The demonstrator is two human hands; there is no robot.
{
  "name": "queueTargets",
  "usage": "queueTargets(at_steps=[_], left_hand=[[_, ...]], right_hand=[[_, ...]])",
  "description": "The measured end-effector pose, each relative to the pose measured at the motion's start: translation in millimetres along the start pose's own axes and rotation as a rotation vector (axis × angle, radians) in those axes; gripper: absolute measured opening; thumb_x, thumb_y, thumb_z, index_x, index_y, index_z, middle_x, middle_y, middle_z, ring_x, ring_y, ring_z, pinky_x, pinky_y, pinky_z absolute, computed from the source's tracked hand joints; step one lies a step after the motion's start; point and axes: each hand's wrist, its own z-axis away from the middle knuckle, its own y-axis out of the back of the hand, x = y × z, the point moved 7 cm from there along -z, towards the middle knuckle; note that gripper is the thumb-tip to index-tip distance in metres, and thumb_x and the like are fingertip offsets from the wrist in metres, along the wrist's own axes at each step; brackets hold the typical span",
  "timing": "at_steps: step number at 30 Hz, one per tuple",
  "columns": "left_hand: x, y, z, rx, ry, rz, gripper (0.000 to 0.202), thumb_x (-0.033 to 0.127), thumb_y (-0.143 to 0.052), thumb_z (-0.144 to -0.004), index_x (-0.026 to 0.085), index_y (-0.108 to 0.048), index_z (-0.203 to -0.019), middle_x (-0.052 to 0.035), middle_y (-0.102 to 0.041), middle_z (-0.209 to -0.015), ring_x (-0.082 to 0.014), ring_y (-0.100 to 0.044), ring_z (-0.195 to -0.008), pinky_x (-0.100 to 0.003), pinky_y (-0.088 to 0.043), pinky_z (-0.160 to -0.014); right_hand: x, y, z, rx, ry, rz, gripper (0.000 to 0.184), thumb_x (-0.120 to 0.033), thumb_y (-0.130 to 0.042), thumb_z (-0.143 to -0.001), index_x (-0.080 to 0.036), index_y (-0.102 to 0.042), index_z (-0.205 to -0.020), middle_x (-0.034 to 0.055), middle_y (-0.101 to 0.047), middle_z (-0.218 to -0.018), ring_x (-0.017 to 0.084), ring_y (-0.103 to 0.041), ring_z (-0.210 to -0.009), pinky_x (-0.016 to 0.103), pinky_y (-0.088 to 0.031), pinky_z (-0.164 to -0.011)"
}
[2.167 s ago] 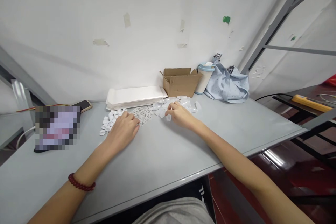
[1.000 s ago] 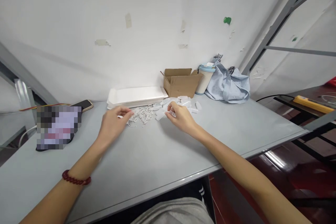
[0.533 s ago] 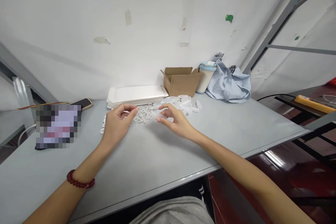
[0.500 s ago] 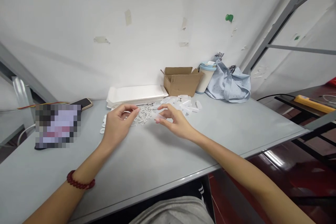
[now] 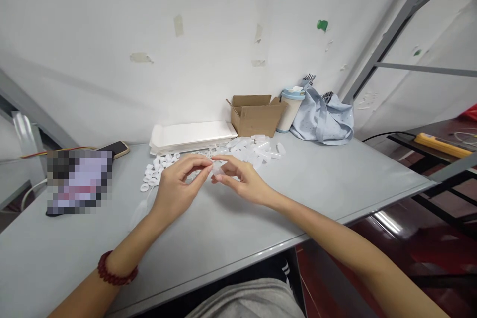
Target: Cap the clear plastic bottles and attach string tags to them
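My right hand holds a small translucent plastic piece between thumb and fingers. Against that piece, the thumb and forefinger of my left hand are pinched together; whatever is between them is too small to make out. Left of my left hand lies a cluster of round white caps. Behind my right hand is a heap of translucent plastic tubes. Small white thin pieces show just beyond my fingertips, mostly hidden by the hands. A clear plastic piece rests beside my left forearm.
White flat boxes are stacked by the wall, with an open cardboard box to their right. A cup with a blue lid and a light blue cloth bag stand further right. Two phones, one blurred out, lie at left.
My left hand has moved right, away from the small white pieces, and its fingertips now meet the plastic piece in my right hand. More of the white caps show.
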Motion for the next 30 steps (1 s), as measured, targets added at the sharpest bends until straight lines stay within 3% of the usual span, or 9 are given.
queueTargets(at_steps=[5, 14, 22, 27, 30], left_hand=[[16, -1.4, 2, -0.012, -0.164, -0.177, 0.013, 0.024, -0.055, -0.089, 0.021, -0.067, -0.088, -0.0039, -0.069, -0.093, -0.0181, -0.066, -0.089, -0.032, -0.055, -0.081], [29, -12.7, 14, -0.008, -0.458, -0.351, 0.023, 0.012, -0.052, -0.09, 0.018, -0.063, -0.108, -0.0069, -0.064, -0.097, -0.0168, -0.065, -0.089, -0.028, -0.054, -0.079], [33, -8.7, 14, -0.009, -0.471, -0.405, 0.026, 0.013, -0.054, -0.089, 0.021, -0.056, -0.114, -0.008, -0.061, -0.104, -0.0194, -0.063, -0.094, -0.033, -0.053, -0.083], [32, -18.4, 15, -0.169, -0.504, -0.492, 0.048, 0.029, -0.065, -0.086, 0.018, -0.046, -0.129, -0.0154, -0.056, -0.123, -0.0298, -0.053, -0.114, -0.046, -0.048, -0.095], [29, -21.9, 17, -0.189, -0.52, -0.545, 0.048, 0.024, -0.064, -0.086, 0.017, -0.044, -0.129, -0.0151, -0.057, -0.123, -0.0307, -0.05, -0.116, -0.048, -0.047, -0.096]], right_hand=[[4, 2, 0, 0.04, -0.036, -0.045, 0.032, -0.025, -0.058, -0.089, -0.02, -0.054, -0.12, 0.0012, -0.07, -0.082, 0.018, -0.068, -0.088, 0.037, -0.049, -0.084], [17, 2, -1, 0.077, -0.131, -0.29, 0.026, -0.022, -0.059, -0.088, -0.02, -0.051, -0.113, 0.0037, -0.071, -0.086, 0.017, -0.069, -0.086, 0.037, -0.051, -0.083], [14, 0, -1, 0.03, -0.169, -0.453, 0.02, -0.022, -0.059, -0.09, -0.02, -0.053, -0.108, 0.0012, -0.07, -0.081, 0.016, -0.069, -0.085, 0.039, -0.049, -0.091], [13, -5, -2, -0.024, -0.189, -0.579, 0.024, -0.029, -0.062, -0.088, -0.019, -0.053, -0.109, 0.0062, -0.072, -0.092, 0.019, -0.071, -0.086, 0.041, -0.05, -0.089], [16, -8, -2, -0.033, -0.203, -0.632, 0.028, -0.033, -0.064, -0.086, -0.019, -0.053, -0.107, 0.0066, -0.072, -0.092, 0.02, -0.071, -0.086, 0.04, -0.05, -0.089]])
